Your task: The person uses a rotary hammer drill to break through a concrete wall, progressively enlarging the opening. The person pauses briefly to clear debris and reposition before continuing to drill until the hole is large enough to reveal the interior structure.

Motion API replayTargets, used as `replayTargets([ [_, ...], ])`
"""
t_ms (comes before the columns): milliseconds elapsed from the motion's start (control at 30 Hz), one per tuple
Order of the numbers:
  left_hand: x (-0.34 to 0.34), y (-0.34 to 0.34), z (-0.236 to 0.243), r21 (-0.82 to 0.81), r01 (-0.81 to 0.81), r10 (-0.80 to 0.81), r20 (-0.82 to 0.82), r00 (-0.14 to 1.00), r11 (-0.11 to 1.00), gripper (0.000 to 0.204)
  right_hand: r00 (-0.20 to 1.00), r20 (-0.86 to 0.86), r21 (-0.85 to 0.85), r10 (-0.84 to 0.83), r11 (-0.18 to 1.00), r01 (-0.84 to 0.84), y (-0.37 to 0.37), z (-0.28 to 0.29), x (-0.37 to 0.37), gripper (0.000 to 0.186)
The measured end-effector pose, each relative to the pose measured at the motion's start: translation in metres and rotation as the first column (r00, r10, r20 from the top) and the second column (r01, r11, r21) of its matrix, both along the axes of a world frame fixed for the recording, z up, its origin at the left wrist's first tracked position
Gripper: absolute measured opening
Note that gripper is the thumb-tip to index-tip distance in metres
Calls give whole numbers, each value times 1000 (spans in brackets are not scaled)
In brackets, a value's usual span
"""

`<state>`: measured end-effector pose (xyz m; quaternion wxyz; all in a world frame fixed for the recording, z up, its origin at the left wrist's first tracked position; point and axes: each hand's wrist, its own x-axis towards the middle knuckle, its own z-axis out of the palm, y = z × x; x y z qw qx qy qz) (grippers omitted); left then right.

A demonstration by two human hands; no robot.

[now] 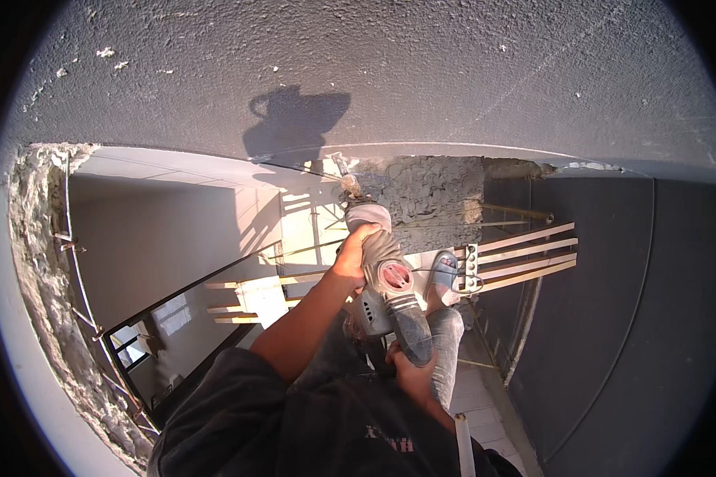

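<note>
A dusty grey demolition hammer [412, 318] with a round red patch on its body lies across the middle of the view, its front end pointing up and away. My left hand [355, 256] is wrapped round the front part of its body. At the rear end, my right hand [412, 372] grips the handle, with some fingers hidden behind it. The dusty bit end [348, 180] of the hammer is by the broken lower edge of the grey textured wall [422, 87]. Whether the tip touches the wall I cannot tell.
Under me are wooden planks [525, 256] and a light board [262, 298]. My sandalled foot [444, 274] stands beside a perforated strip [471, 266]. Metal scaffold poles [525, 334] stand at right. A broken edge [36, 262] with exposed rebar [79, 270] runs down the left.
</note>
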<state>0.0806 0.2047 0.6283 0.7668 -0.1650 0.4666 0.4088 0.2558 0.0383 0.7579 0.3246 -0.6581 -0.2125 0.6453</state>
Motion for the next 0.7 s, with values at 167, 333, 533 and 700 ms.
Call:
replayTargets([
  [167, -6, 3, -3, 11, -16, 16, 51, 999, 1000, 32, 998, -44, 59, 33, 998, -31, 0, 4, -1, 4],
  [333, -10, 10, -1, 14, 42, -44, 91, 995, 999, 28, 996, 0, 87, 89, 992, -88, 16, 18, -1, 3],
  [533, -11, 31, 4, 57, 24, -31, 122, 992, 998, 25, 998, -50, 28, 41, 999, -40, 34, 27, -1, 3],
  [700, -10, 24, 9, -3, 44, -44, 102, 994, 999, 25, 998, -57, 1, 41, 999, -41, 38, 30, -2, 3],
])
